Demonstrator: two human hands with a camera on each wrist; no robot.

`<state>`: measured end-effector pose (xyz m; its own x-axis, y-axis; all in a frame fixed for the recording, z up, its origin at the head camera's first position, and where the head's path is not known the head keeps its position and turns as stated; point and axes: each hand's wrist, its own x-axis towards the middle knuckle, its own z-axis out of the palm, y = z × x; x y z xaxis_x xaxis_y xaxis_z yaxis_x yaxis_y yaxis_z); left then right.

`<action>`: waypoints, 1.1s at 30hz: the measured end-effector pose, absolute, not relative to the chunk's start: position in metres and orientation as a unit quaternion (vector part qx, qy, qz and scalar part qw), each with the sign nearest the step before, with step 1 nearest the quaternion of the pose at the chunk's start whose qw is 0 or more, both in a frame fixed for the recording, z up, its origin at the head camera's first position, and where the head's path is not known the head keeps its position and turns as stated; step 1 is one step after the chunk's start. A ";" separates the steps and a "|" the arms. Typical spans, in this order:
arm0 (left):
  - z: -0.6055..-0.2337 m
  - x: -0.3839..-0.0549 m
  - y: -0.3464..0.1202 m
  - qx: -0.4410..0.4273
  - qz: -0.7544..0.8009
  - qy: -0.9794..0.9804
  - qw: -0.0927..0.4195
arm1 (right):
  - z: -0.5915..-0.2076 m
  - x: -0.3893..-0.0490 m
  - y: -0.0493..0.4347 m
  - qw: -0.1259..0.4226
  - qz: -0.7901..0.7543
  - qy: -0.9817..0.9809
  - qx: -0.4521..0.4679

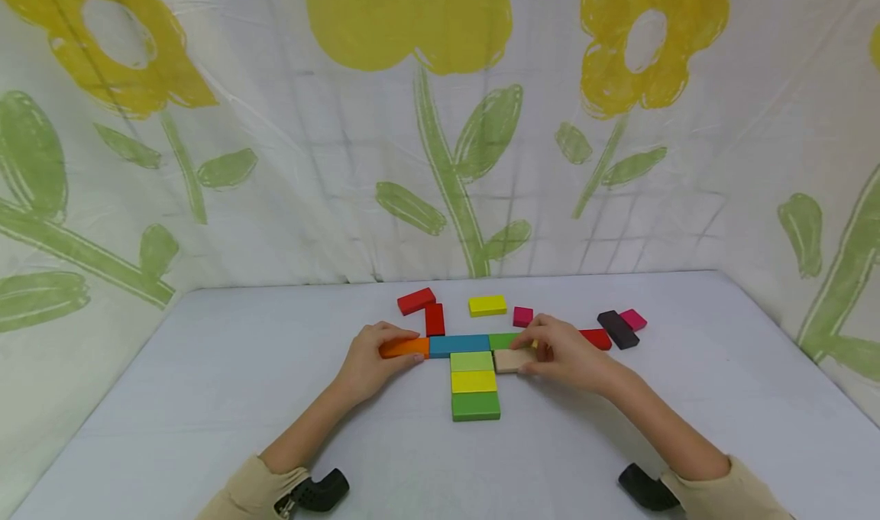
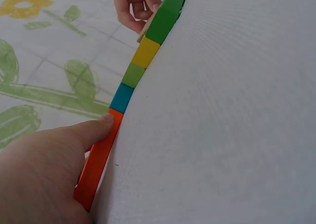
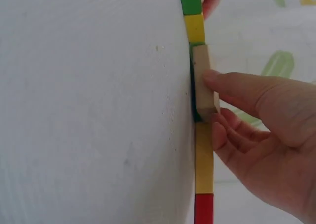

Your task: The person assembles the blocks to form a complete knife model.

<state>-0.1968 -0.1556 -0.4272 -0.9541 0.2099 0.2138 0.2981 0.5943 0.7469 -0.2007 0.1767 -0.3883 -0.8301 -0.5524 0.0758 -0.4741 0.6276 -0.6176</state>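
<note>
My left hand [image 1: 374, 361] grips an orange block [image 1: 406, 347], thumb along its near side and fingers over the far side. That block forms the left end of a row, followed by a blue block [image 1: 459, 344] and a green block [image 1: 503, 340]. My right hand [image 1: 565, 356] pinches a plain wooden block [image 1: 512, 361], thumb on the near face in the right wrist view. It lies just in front of the green block, beside a column of light green [image 1: 471, 362], yellow [image 1: 473, 382] and darker green [image 1: 476, 406] blocks. My right hand partly hides the row's right part.
A tan-yellow block [image 3: 204, 157] and a red block [image 1: 595, 339] continue the row rightward. Behind it lie red blocks [image 1: 415, 301], a yellow block [image 1: 487, 305] and a pink block [image 1: 522, 316]. A dark block [image 1: 618, 329] leans near another pink block [image 1: 633, 320]. A flower-printed cloth hangs behind the white table.
</note>
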 end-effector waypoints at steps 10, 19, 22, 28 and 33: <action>-0.427 -0.197 -0.156 -0.141 -0.429 -0.891 0.048 | -0.391 -0.201 0.176 0.070 -0.325 0.896 -0.294; -0.427 -0.197 -0.156 -0.144 -0.427 -0.891 0.055 | -0.390 -0.200 0.174 0.062 -0.325 0.899 -0.287; -0.428 -0.198 -0.156 -0.147 -0.427 -0.891 0.056 | -0.389 -0.200 0.174 0.060 -0.327 0.898 -0.288; -0.427 -0.197 -0.156 -0.148 -0.428 -0.890 0.056 | -0.388 -0.199 0.173 0.061 -0.332 0.897 -0.286; -0.427 -0.197 -0.156 -0.148 -0.429 -0.889 0.055 | -0.388 -0.199 0.172 0.063 -0.335 0.897 -0.282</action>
